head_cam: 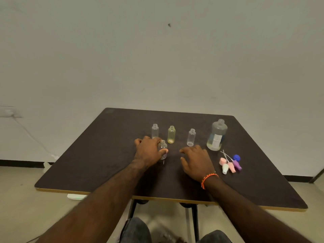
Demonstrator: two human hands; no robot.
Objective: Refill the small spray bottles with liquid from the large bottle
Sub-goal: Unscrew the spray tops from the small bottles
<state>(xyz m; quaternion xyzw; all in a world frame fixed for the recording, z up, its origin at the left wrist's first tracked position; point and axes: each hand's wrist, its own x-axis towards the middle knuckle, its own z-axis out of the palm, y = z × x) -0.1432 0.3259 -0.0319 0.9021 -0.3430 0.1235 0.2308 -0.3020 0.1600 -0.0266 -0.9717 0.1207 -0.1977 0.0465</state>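
Four small uncapped spray bottles stand on the dark table (87,163). My left hand (149,150) grips the nearest small clear bottle (163,148), upright on the table. Behind it stand another clear bottle (155,131), a yellowish bottle (171,134) and a third clear bottle (191,137). The large bottle (217,135), open-topped and holding a little pale liquid, stands at the right. My right hand (197,161) hovers over the table with fingers spread, holding nothing.
Several loose spray tops (230,163) in pink, white and purple, plus a blue cap (236,157), lie right of my right hand. The wall is just behind the table. A cable runs from a wall socket (8,112) at left.
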